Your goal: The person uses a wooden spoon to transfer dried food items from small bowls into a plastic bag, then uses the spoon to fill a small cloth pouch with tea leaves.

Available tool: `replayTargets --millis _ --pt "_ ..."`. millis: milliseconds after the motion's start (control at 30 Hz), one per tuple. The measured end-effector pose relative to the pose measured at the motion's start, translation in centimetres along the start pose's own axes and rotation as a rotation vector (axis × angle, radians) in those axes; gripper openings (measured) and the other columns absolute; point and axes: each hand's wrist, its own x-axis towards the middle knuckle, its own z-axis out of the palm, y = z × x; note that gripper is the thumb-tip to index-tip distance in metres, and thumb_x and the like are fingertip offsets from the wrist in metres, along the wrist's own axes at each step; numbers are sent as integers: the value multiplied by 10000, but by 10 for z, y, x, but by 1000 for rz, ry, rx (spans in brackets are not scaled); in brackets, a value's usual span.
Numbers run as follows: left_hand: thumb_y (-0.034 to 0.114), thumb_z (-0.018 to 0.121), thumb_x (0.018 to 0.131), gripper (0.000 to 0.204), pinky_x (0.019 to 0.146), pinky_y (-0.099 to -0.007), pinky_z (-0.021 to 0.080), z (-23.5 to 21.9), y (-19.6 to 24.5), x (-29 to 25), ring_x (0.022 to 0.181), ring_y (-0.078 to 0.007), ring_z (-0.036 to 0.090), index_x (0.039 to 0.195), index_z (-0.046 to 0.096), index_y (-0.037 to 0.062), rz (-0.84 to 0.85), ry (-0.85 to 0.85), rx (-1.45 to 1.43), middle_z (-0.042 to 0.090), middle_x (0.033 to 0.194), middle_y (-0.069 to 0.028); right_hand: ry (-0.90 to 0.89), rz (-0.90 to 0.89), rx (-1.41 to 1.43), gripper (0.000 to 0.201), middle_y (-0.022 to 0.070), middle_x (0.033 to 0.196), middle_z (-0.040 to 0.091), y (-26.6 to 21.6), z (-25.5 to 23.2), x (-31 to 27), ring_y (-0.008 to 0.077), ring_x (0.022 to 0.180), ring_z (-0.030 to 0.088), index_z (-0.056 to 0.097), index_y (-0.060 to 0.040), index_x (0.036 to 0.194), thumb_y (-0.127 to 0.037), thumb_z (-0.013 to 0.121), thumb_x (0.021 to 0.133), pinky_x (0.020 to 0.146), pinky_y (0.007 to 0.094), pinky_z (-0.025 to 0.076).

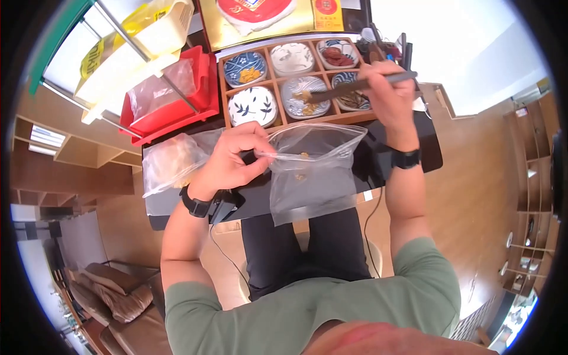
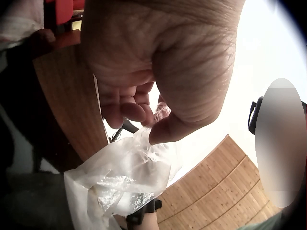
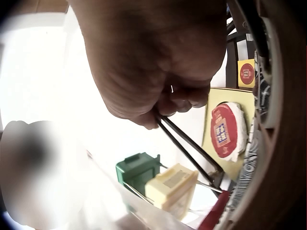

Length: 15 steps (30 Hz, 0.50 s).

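My left hand (image 1: 239, 157) pinches the rim of a clear zip bag (image 1: 313, 189) between thumb and fingers; a few small yellowish pieces lie inside the bag. In the left wrist view the same hand (image 2: 158, 72) holds the crumpled bag film (image 2: 129, 177). My right hand (image 1: 390, 97) grips dark tongs (image 1: 349, 89), whose tips reach into the grey patterned bowl (image 1: 313, 111) with yellow pieces. In the right wrist view the two dark arms of the tongs (image 3: 184, 143) extend from under the right hand (image 3: 158, 62).
A wooden compartment tray (image 1: 296, 124) holds several patterned bowls, some with dried pieces. A red basket (image 1: 207, 89) stands at its left, with another filled bag (image 1: 174, 157) nearer me. Behind the tray is a gold box (image 1: 284, 35); a wire rack (image 1: 127, 35) rises at the far left.
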Motion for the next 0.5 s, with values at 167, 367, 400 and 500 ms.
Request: replayTargets --millis 167,367,400,500 --pt "-83 709 771 197 691 -260 475 1 -3 -4 777 -127 606 910 735 55 61 -9 37 636 893 -40 -349 34 111 84 46 825 649 -30 22 -5 108 771 562 687 11 910 -70 701 927 688 280 445" --pt "-83 717 770 191 675 -251 466 2 -4 -2 769 -122 602 902 737 53 52 -12 36 631 884 -35 -147 213 124 63 3 835 663 -11 13 -5 49 716 560 697 0 944 -59 708 923 639 200 441" --pt "-82 719 770 188 672 -250 463 3 -3 -2 766 -122 600 900 738 52 55 -6 34 630 880 -34 -148 212 123 63 3 835 663 -6 16 -6 49 716 560 697 0 944 -59 708 923 639 200 441" --pt "-80 718 768 191 679 -257 466 2 -1 -2 773 -126 602 904 743 52 38 -11 30 635 881 -38 15 166 -342 80 -1 860 675 1 28 -1 31 772 561 702 4 971 -56 717 920 673 204 462"
